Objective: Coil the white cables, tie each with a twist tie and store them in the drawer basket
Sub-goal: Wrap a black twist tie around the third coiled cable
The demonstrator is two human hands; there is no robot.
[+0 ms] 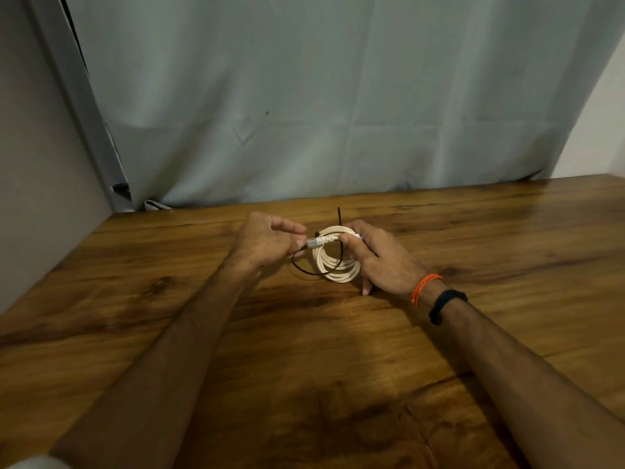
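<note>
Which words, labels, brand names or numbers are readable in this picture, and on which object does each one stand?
None is readable: no print shows on the white cable, its connector, the dark tie, the black wristband, the curtain or the wooden table.

Both hands hold a coiled white cable (334, 262) over the wooden surface (169, 299); the left hand (267, 240) pinches its connector, the right hand (382, 262) grips the coil, a dark twist tie (339, 216) looped through.
</note>
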